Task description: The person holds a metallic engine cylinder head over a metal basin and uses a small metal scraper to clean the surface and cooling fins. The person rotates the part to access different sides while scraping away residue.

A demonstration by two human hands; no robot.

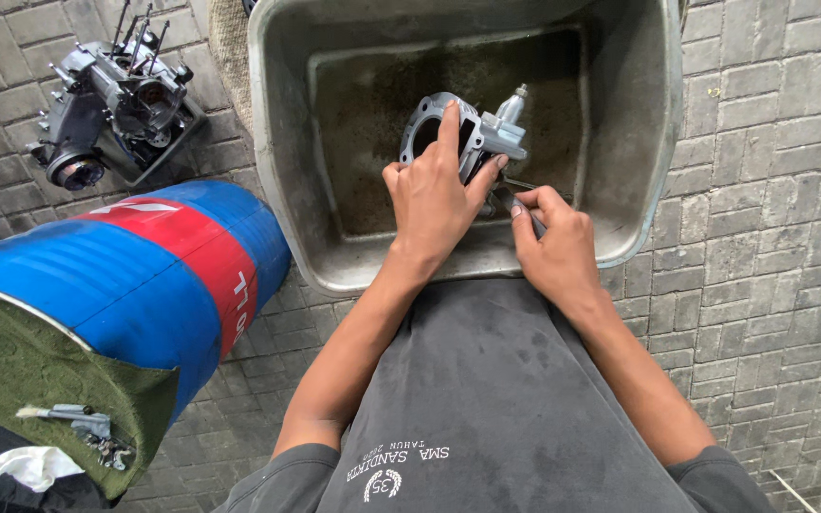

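Observation:
A grey metal engine cylinder with a round bore rests tilted inside a large grey metal tub. My left hand grips the cylinder from its near side, the forefinger stretched up over the bore rim. My right hand sits just to the right and below, pinching a thin dark tool whose tip points at the cylinder's lower side. The tool's end is partly hidden by my fingers.
The tub's floor is dirty and brownish. A blue and red drum lies on its side at the left, with a green cloth draped over it. An engine crankcase sits on the paving stones at top left. Small parts and a white rag lie at the lower left.

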